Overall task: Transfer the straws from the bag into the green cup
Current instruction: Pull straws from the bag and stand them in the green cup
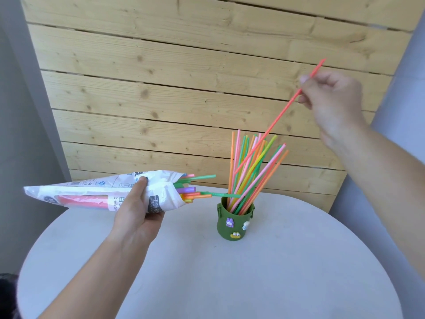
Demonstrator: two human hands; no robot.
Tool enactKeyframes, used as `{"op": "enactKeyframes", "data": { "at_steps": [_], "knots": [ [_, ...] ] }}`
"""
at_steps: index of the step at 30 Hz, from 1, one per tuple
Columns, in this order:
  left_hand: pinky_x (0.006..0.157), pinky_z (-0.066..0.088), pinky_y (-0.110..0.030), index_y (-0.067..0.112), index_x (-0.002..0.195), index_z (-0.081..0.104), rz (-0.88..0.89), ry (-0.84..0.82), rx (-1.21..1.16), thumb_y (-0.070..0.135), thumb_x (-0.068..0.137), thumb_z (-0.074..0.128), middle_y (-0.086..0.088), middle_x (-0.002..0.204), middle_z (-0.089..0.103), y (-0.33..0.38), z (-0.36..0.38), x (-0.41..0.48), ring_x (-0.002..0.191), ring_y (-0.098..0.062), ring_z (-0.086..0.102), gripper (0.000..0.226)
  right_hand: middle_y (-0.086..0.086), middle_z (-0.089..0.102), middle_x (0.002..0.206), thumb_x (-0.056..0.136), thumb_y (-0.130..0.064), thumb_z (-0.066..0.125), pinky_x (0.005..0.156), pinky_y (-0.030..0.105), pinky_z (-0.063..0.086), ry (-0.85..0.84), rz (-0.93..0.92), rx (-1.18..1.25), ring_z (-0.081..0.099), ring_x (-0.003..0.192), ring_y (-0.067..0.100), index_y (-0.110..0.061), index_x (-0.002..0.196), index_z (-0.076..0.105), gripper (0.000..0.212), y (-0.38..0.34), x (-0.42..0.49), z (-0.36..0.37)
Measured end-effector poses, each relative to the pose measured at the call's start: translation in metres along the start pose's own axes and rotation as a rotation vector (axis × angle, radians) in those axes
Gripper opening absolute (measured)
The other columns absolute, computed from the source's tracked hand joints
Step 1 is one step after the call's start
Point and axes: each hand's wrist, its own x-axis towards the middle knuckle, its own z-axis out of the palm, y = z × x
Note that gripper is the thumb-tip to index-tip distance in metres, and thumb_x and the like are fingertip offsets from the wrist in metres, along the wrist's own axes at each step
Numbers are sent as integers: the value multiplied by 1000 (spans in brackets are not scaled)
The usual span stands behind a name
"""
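The coral straw [282, 113] slants down from your right hand [331, 97] (the grip pinches it near its upper end), and its lower tip lies among the standing straws [255, 171], above the rim. Those fan out of the green cup [234, 223], upright on the round table [253, 284]. Just left of the cup, your left hand [135, 212] holds the white bag [92, 194] off the table, grip curled round its middle, mouth toward the cup, with the bagged straws [190, 192] poking out. Behind stands a plank wall [161, 77] of pale, knotty wood.
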Motion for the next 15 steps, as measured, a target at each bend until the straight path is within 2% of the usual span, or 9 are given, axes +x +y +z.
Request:
{"op": "enactKeyframes", "data": {
  "at_steps": [3,7,10,11,13,15],
  "knots": [
    [72,63,-30,16,123,66,-10,-8,9,20,97,72,3,109,80,-3,1,-3,88,-8,79,27,-13,70,65,89,-23,74,63,14,49,-95,-20,-118,61,55,-4,-25,82,66,11,15,-18,14],
    [82,62,-32,16,124,65,-9,-18,29,20,97,73,2,114,80,-6,1,-6,96,-10,78,29,-23,70,59,89,-28,74,55,11,43,-192,-39,-241,56,49,-11,-23,93,64,12,29,-33,26],
    [78,63,-31,16,128,64,-10,-18,35,20,96,73,3,116,79,-8,1,-8,96,-9,78,34,-16,72,65,89,-30,75,59,18,42,-229,-56,-311,59,53,-7,-25,113,59,29,36,-43,31],
    [76,63,-30,16,130,64,-13,-19,36,20,96,73,2,116,79,-9,1,-9,96,-9,78,35,-18,72,66,88,-29,75,63,17,42,-236,-76,-324,61,57,-6,-26,122,56,39,38,-47,31],
    [75,62,-30,16,132,63,-17,-19,37,19,96,73,2,118,78,-10,1,-10,98,-10,77,37,-27,71,69,88,-27,75,70,5,37,-251,-117,-345,63,68,-9,-29,136,51,53,42,-53,31],
    [76,62,-31,15,132,63,-12,-11,37,18,96,73,2,119,78,-11,2,-11,96,-10,77,38,-25,71,70,89,-28,74,71,0,32,-274,-127,-376,62,71,-9,-31,135,53,51,45,-58,31]
  ]
}}
